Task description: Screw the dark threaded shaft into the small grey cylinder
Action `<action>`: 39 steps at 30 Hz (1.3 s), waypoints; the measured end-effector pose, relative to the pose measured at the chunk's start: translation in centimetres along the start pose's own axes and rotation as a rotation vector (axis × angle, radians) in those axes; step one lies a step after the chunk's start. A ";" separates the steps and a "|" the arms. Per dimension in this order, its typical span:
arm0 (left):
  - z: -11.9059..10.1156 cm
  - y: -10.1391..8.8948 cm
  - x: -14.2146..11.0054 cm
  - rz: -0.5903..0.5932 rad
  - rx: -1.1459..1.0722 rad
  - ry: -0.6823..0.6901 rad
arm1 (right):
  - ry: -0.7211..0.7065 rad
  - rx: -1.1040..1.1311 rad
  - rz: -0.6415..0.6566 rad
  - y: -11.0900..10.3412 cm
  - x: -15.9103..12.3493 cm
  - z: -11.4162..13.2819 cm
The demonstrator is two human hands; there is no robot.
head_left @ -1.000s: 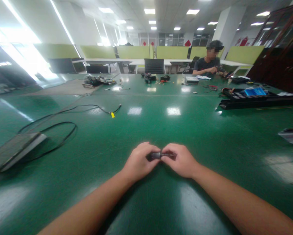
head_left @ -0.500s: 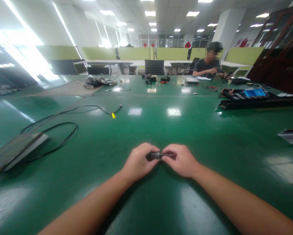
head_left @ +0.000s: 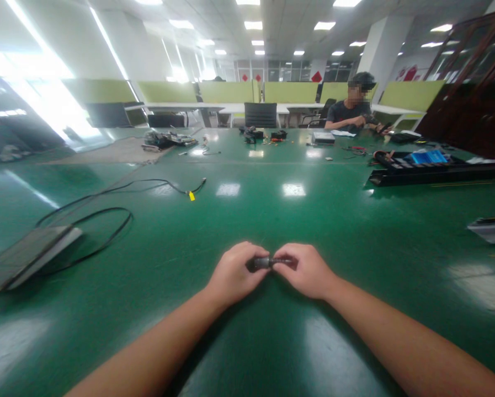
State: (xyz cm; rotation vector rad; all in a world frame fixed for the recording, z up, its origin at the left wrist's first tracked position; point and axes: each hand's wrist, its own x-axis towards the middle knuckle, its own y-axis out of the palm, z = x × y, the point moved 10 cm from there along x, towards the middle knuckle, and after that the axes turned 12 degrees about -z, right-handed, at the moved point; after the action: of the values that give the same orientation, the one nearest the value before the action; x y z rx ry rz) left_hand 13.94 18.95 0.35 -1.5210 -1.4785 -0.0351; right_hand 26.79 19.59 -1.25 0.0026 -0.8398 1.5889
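Note:
Just above the green tabletop, both hands hold a small dark cylindrical piece with a thinner rod-like end [head_left: 262,263]. Its exact kind is too small and blurred to tell. Thumb and fingers of my left hand [head_left: 235,274] close around the thicker part at the left. On the other side, my right hand [head_left: 307,270] pinches the thin part between thumb and forefinger. The fingertips of the two hands nearly meet. Part of the piece is hidden inside each hand.
On the glossy green table [head_left: 247,220], a flat tilted device [head_left: 32,256] and a black cable [head_left: 127,218] lie left. At right is a black tray with blue parts [head_left: 429,160]. Small electronic parts [head_left: 253,134] line the far side. A seated person [head_left: 350,110] works at far right.

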 end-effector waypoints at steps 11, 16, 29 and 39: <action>0.2 0.0 0.0 -0.007 0.013 -0.001 | 0.018 0.026 -0.015 -0.1 0.1 0.0; 0.0 -0.1 0.1 -0.016 0.018 0.004 | 0.030 0.028 -0.018 -0.1 0.0 -0.2; 0.2 -0.3 0.1 -0.027 0.043 0.012 | 0.065 0.045 -0.008 -0.1 0.1 -0.4; 0.4 -0.5 0.1 -0.033 0.036 -0.002 | 0.077 0.055 -0.025 -0.3 0.1 -0.3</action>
State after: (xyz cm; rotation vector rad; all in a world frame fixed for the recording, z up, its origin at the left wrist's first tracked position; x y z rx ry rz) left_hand 13.41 19.17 0.52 -1.4682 -1.4981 -0.0260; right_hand 27.18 19.87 -1.27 -0.0088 -0.7337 1.5787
